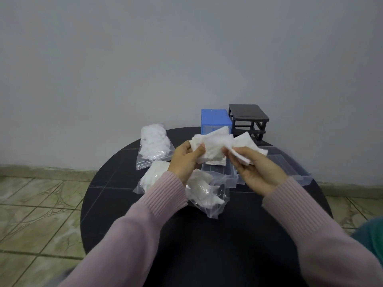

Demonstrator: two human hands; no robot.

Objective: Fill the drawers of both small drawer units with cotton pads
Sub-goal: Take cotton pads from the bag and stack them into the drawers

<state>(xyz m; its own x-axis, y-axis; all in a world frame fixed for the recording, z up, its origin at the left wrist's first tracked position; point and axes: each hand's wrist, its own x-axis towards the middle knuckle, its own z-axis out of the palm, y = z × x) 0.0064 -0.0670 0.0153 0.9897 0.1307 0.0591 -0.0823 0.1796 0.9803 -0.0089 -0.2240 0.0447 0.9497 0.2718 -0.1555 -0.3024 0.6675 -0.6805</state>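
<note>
A round black table (207, 235) carries everything, set against a grey wall above a tiled floor. At its far edge stand the two small drawer units, side by side: the blue unit (215, 119) to the left, and the black unit (248, 117) to the right, whose frame shows open slots with no drawers in them. Clear plastic drawers (290, 166) lie loose on the table in front of the units, below and to the right of the hands; what they hold cannot be told. Left of the hands, a clear zip bag (154, 146) full of white cotton pads lies flat near the far left rim. Nearer, a second clear bag (207, 195), crumpled and holding more white pads, lies under the left wrist.

Both hands are raised above the table's centre, close together, in pink ribbed sleeves. The left hand (185, 157) grips a bunch of white cotton pads (215, 146) between thumb and curled fingers. The right hand (257, 169) pinches a few pads at the right side of the same bunch, fanned upward in front of the blue unit.
</note>
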